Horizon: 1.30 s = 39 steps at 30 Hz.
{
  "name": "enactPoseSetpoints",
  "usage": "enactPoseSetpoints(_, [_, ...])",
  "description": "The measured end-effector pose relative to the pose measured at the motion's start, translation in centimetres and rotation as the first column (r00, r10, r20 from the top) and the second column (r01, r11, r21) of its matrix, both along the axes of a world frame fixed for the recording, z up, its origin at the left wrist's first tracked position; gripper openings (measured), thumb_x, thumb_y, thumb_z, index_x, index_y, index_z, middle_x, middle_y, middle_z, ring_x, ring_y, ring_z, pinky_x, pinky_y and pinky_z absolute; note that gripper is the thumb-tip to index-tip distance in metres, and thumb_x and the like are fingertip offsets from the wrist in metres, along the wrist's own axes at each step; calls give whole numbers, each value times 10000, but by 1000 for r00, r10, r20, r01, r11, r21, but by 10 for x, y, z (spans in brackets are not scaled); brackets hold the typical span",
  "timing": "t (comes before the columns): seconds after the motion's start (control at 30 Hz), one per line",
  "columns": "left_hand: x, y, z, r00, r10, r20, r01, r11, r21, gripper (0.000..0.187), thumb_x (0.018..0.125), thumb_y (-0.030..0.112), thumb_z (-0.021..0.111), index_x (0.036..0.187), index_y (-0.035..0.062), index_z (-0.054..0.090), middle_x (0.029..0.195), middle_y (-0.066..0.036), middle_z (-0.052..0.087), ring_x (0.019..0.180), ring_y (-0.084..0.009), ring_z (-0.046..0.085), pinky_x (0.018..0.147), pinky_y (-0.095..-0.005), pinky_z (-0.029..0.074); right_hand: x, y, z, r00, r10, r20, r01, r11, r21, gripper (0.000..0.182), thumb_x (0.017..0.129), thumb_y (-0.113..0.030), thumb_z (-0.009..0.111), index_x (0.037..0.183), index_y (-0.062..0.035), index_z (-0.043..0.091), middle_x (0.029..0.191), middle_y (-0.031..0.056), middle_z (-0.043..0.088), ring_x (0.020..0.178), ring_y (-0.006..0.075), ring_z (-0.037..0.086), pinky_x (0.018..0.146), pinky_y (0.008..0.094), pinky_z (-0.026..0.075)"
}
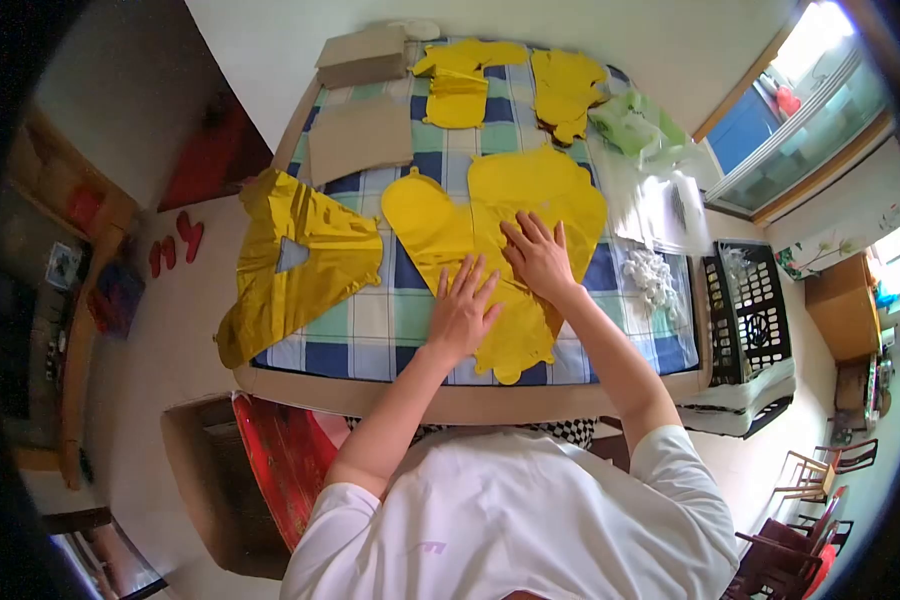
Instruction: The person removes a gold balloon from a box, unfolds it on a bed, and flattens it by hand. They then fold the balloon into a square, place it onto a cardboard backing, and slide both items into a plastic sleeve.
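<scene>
While both hands are pressing flat on the yellow foil balloon (490, 240) lying mid-table on the checked cloth (370, 330), the left hand (462, 312) and right hand (538, 255) are spread wide, gripping nothing. Crumpled gold foil (295, 265) is sitting left of the balloon, overhanging the edge. Risk, as I judge it: uneven palm pressure is creasing or tearing the film, or the overhanging foil is sliding off.

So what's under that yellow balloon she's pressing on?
A checked cloth shows around the yellow balloon. Both hands, left and right, lie flat on top. Directly beneath is hidden.
</scene>
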State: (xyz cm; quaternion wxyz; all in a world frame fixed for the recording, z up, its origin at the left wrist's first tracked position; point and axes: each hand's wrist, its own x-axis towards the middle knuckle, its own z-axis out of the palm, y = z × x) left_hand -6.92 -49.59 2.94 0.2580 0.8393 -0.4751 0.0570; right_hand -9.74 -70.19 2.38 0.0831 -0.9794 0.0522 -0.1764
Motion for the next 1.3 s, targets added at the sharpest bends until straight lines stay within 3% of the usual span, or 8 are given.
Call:
enactPoseSetpoints(0.47, [-5, 4, 1, 997, -74, 10, 74, 997, -9, 348, 884, 331, 594, 1170, 138, 637, 1319, -114, 527, 1304, -289, 399, 1082, -553, 247, -10, 4, 2, 997, 15, -71, -15, 1000, 0, 442, 927, -371, 496, 1337, -205, 483, 1425, 96, 416, 1348, 287, 335, 1066, 636, 188])
enactPoseSetpoints(0.67, [-6, 3, 4, 997, -50, 52, 54, 995, -81, 358, 861, 305, 619, 1174, 132, 621, 1345, -117, 490, 1296, -297, 396, 1083, -547, 241, -14, 3, 4, 997, 21, -75, -20, 1000, 13, 447, 926, -371, 496, 1341, -205, 483, 1427, 96, 413, 1349, 288, 334, 1075, 623, 184])
enactPoseSetpoints(1.1, [-8, 3, 6, 998, -64, -28, 64, 998, 12, 372, 855, 280, 635, 1198, 139, 605, 1349, -113, 483, 1319, -296, 371, 1082, -569, 238, -14, 4, 20, 996, 22, -82, -18, 998, 53, 476, 906, -342, 539, 1345, -172, 471, 1429, 121, 401, 1356, 300, 322, 1077, 608, 196])
enactPoseSetpoints(1.2, [-5, 3, 14, 997, -50, -60, 45, 995, -84, 381, 848, 263, 648, 1202, 131, 602, 1354, -110, 477, 1324, -292, 365, 1080, -566, 248, -3, -8, 30, 997, 6, -74, -2, 998, 56, 467, 919, -325, 524, 1348, -149, 463, 1433, 120, 395, 1356, 294, 321, 1086, 592, 200])
enactPoseSetpoints(1.3, [36, -6, 41, 998, -51, 23, 53, 991, -120, 373, 847, 233, 652, 1198, 118, 601, 1365, -101, 467, 1325, -288, 366, 1084, -554, 254, 31, -32, 45, 999, 17, -32, -16, 999, 37, 462, 928, -303, 515, 1350, -125, 453, 1432, 115, 398, 1354, 289, 323, 1095, 571, 204])
